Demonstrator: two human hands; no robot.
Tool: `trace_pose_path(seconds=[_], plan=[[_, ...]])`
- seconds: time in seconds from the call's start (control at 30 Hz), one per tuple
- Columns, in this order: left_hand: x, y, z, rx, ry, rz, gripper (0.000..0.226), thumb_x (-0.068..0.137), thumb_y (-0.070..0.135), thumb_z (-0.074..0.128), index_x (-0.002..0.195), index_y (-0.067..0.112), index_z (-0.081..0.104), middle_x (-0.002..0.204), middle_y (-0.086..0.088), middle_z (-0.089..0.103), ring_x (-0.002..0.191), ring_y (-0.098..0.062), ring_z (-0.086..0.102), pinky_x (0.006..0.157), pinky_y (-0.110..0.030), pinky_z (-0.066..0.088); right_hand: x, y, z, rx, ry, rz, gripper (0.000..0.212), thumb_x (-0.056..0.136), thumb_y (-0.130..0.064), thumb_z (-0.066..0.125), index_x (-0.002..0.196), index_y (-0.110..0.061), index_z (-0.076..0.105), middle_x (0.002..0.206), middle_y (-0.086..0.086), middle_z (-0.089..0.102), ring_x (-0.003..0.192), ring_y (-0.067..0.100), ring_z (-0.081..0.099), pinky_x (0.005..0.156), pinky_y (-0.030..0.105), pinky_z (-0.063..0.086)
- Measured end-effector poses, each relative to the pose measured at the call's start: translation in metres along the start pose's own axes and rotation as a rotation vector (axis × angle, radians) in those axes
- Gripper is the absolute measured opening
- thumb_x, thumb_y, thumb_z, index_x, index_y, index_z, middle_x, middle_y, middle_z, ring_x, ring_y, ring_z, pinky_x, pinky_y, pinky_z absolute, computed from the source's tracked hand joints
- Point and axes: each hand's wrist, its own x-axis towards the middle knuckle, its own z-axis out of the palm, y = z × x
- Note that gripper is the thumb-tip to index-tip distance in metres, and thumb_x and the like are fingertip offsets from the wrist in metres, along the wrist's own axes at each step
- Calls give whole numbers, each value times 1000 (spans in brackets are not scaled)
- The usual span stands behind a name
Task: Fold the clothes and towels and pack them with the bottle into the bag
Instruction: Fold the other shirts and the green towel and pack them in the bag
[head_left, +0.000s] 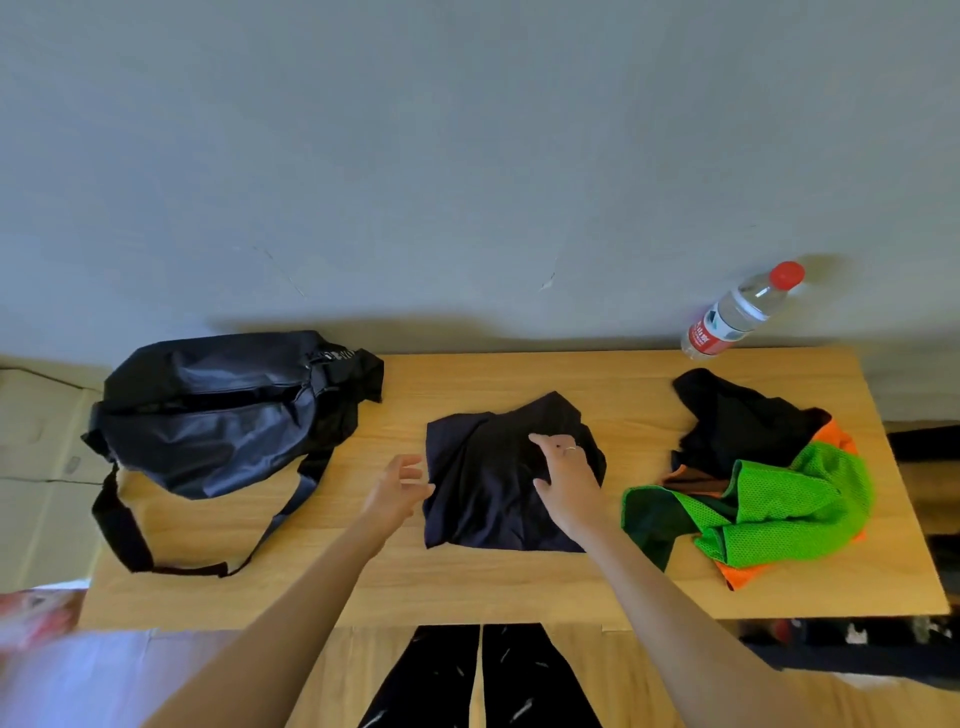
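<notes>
Even, soft daylight; faint shadows behind bag (218, 410) and bottle (737, 312). Centre near fingers sharp; corners far below fingers smeared, possibly motion blur. Wide-angle bending at edges.

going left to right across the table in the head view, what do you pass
black bag → left hand → dark folded garment → green mesh towel; the water bottle stands behind the pile at the far edge.
</notes>
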Motion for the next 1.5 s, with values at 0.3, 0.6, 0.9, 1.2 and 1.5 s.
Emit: trace_pose_path(seconds=[0.3,0.6,0.9,1.2,1.5], plan=[[46,25,25,-109,13,-56,41,91,15,60,127,9,41,104,-4,54,95,-18,54,69,-23,45,53,8,1,187,39,282,62,90,-15,61,144,-22,32,145,15,27,136,33,25,107,41,33],[44,48,17,-141,65,74,16,92,22,58,106,14,57,100,-4,61,91,-16,59,75,-27,49,51,1,-32,741,163,235,19,87,2,58,101,-8,67,99,-4,58,95,7,52,88,25,37],[15,101,-35,-298,184,256,13,90,13,61,100,6,57,92,-6,60,94,-25,58,82,-41,50,37,-4,-125,954,395,138,26,85,7,57,77,-18,62,83,-4,59,81,8,54,71,21,42],[-18,99,-54,-324,141,345,19,88,0,58,99,14,53,101,-6,62,98,-24,61,81,-38,54,-17,-3,-163,926,390,6,33,81,11,54,92,-19,62,88,-4,57,84,3,53,67,18,41],[-20,-19,-24,-64,59,48,26,87,-6,56,99,17,60,99,-5,63,93,-24,57,70,-29,44,-53,58,-36,684,-15,252,35,77,16,54,94,-14,61,74,7,51,69,20,48,61,24,36]])
